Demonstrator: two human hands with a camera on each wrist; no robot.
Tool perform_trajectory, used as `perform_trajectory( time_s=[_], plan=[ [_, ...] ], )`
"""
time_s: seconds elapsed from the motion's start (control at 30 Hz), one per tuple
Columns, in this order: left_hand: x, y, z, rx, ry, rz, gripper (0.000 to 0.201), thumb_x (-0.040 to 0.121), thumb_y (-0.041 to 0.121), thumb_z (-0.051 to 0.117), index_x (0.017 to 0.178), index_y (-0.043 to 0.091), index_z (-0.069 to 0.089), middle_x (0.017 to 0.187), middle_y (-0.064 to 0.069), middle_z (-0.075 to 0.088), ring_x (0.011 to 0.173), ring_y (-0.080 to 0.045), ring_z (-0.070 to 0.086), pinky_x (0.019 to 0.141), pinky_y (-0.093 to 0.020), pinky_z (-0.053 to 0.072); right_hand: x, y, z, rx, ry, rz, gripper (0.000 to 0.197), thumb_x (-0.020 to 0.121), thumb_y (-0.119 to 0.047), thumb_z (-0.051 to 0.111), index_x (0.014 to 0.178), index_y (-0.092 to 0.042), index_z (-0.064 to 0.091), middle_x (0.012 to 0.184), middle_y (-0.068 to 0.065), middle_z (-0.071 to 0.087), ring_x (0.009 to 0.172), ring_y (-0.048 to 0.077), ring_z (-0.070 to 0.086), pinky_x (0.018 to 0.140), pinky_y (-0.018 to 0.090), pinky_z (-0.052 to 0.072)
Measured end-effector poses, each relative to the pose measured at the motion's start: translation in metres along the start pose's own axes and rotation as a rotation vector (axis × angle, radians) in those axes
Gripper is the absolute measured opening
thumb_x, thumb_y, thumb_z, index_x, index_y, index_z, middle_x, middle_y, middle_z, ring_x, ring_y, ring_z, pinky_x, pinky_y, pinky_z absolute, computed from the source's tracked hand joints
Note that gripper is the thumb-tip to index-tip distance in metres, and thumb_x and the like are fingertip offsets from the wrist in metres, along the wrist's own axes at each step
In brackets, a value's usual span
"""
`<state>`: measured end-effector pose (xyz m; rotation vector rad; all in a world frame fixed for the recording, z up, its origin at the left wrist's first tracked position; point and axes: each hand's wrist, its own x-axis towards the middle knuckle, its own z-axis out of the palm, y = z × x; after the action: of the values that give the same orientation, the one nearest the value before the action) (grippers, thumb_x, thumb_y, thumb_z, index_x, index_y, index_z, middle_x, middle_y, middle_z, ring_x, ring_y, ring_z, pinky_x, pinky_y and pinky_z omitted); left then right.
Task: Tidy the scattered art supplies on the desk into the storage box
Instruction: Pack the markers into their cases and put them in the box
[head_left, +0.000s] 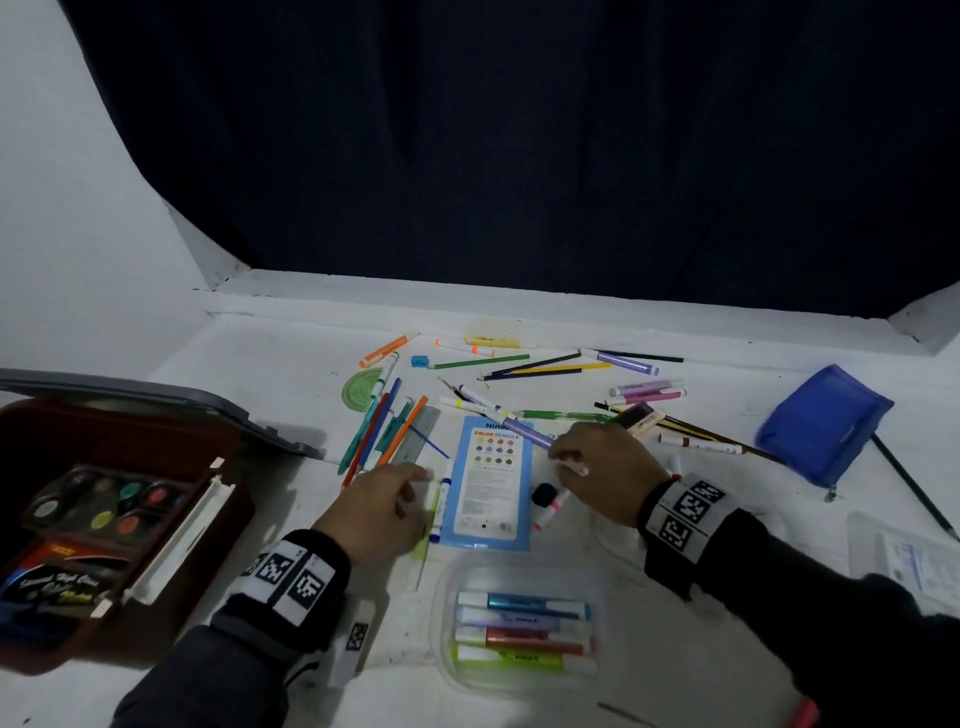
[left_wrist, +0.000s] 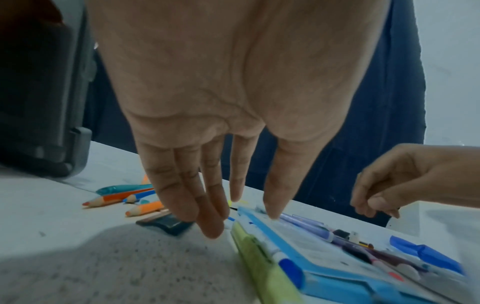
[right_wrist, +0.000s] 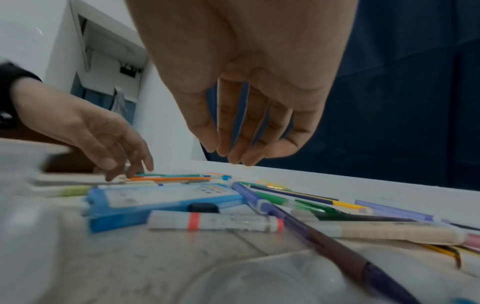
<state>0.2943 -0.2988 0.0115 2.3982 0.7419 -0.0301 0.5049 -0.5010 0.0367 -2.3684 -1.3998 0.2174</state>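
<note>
The open brown storage box (head_left: 236, 512) stands at the left with a paint palette (head_left: 106, 506) inside. A blue colour-pencil pack (head_left: 491, 483) lies in the middle of the white desk. My left hand (head_left: 415, 475) reaches down with straight fingers (left_wrist: 210, 230) just off the pack's left edge, over a green marker (left_wrist: 265, 273) and a blue-capped white marker (head_left: 444, 499). My right hand (head_left: 558, 457) hovers over the pack's right side, its fingers (right_wrist: 231, 156) loosely bunched and holding nothing. Below it lie a purple pen (head_left: 527, 431) and a white marker with pink bands (right_wrist: 215, 221).
Coloured pencils (head_left: 384, 431), pens and highlighters are scattered from the middle to the back of the desk. A clear case of markers (head_left: 519, 629) sits near the front edge. At the right lies a blue pouch (head_left: 826, 421). The box's grey lid (head_left: 156, 400) stands open behind it.
</note>
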Motion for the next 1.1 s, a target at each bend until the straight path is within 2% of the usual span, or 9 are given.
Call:
perform_trajectory(
  time_s=[0.13, 0.23, 0.5, 0.6, 0.73, 0.83, 0.93, 1.0, 1.1],
  plan=[
    [0.018, 0.005, -0.003, 0.129, -0.063, -0.006, 0.056, 0.088, 0.027, 0.07, 0.14, 0.025, 0.049, 0.117, 0.004, 0.059, 0.103, -0.012, 0.057, 0.095, -0.027, 0.049, 0.029, 0.007, 0.007, -0.102, -0.125, 0.031, 0.029, 0.09, -0.025, 0.058, 0.118, -0.02, 0.065, 0.111, 0.001, 0.062, 0.105, 0.02, 0.057, 0.09, 0.034, 0.048],
    [0.026, 0.008, -0.004, 0.143, -0.088, 0.0, 0.053, 0.087, 0.025, 0.07, 0.137, 0.025, 0.053, 0.127, 0.003, 0.06, 0.114, -0.013, 0.057, 0.097, -0.024, 0.046, 0.043, 0.007, 0.014, -0.181, -0.164, 0.031, 0.032, 0.092, -0.026, 0.054, 0.123, -0.024, 0.061, 0.116, 0.002, 0.06, 0.108, 0.021, 0.056, 0.092, 0.035, 0.048],
    [0.036, 0.009, -0.009, 0.131, -0.12, 0.011, 0.035, 0.077, 0.028, 0.08, 0.106, 0.026, 0.06, 0.098, 0.009, 0.064, 0.089, -0.008, 0.062, 0.075, -0.019, 0.049, 0.059, 0.005, 0.019, -0.246, -0.155, 0.044, 0.024, 0.092, -0.021, 0.057, 0.116, -0.02, 0.057, 0.114, 0.003, 0.061, 0.104, 0.022, 0.059, 0.084, 0.031, 0.046],
    [0.033, 0.007, -0.01, 0.066, -0.057, 0.03, 0.03, 0.076, 0.026, 0.081, 0.097, 0.027, 0.059, 0.088, 0.01, 0.066, 0.079, -0.003, 0.061, 0.065, -0.014, 0.048, 0.057, 0.004, 0.02, -0.227, -0.153, 0.051, 0.032, 0.091, -0.016, 0.055, 0.123, -0.021, 0.053, 0.117, 0.004, 0.059, 0.108, 0.023, 0.056, 0.084, 0.029, 0.043],
    [0.025, 0.003, -0.014, -0.038, 0.087, 0.075, 0.032, 0.08, 0.02, 0.077, 0.1, 0.031, 0.054, 0.077, 0.007, 0.063, 0.07, -0.009, 0.062, 0.071, -0.032, 0.057, 0.046, -0.003, 0.008, -0.184, -0.068, 0.054, 0.036, 0.088, -0.019, 0.055, 0.123, -0.026, 0.045, 0.104, 0.004, 0.056, 0.092, 0.023, 0.058, 0.075, 0.033, 0.05],
    [0.015, 0.005, -0.021, -0.168, 0.224, 0.12, 0.039, 0.085, 0.012, 0.073, 0.109, 0.035, 0.054, 0.081, 0.006, 0.064, 0.068, -0.008, 0.065, 0.062, -0.03, 0.056, 0.032, -0.007, -0.003, -0.013, -0.003, 0.056, 0.034, 0.09, -0.016, 0.052, 0.12, -0.03, 0.045, 0.094, 0.005, 0.051, 0.076, 0.019, 0.054, 0.067, 0.033, 0.05],
    [-0.002, 0.012, -0.028, -0.35, 0.341, 0.215, 0.029, 0.088, 0.014, 0.072, 0.108, 0.033, 0.062, 0.09, 0.004, 0.067, 0.075, -0.011, 0.068, 0.066, -0.03, 0.056, 0.013, -0.01, -0.012, 0.139, 0.055, 0.009, 0.033, 0.094, -0.008, 0.049, 0.119, -0.029, 0.054, 0.089, 0.005, 0.045, 0.071, 0.012, 0.044, 0.063, 0.022, 0.038],
    [-0.015, 0.02, -0.031, -0.464, 0.379, 0.263, 0.019, 0.09, 0.019, 0.071, 0.105, 0.03, 0.065, 0.088, 0.006, 0.064, 0.077, -0.016, 0.067, 0.069, -0.031, 0.054, -0.002, -0.014, -0.016, 0.198, 0.077, -0.028, 0.03, 0.095, -0.006, 0.049, 0.113, -0.026, 0.061, 0.087, 0.003, 0.042, 0.074, 0.014, 0.048, 0.068, 0.027, 0.042],
    [-0.039, 0.039, -0.034, -0.668, 0.388, 0.297, 0.019, 0.09, 0.025, 0.066, 0.108, 0.026, 0.068, 0.083, 0.001, 0.062, 0.07, -0.013, 0.057, 0.063, -0.024, 0.047, -0.026, -0.02, -0.022, 0.268, 0.07, -0.015, 0.027, 0.095, -0.004, 0.048, 0.105, -0.02, 0.067, 0.086, 0.002, 0.044, 0.076, 0.021, 0.053, 0.075, 0.044, 0.051]
  ],
)
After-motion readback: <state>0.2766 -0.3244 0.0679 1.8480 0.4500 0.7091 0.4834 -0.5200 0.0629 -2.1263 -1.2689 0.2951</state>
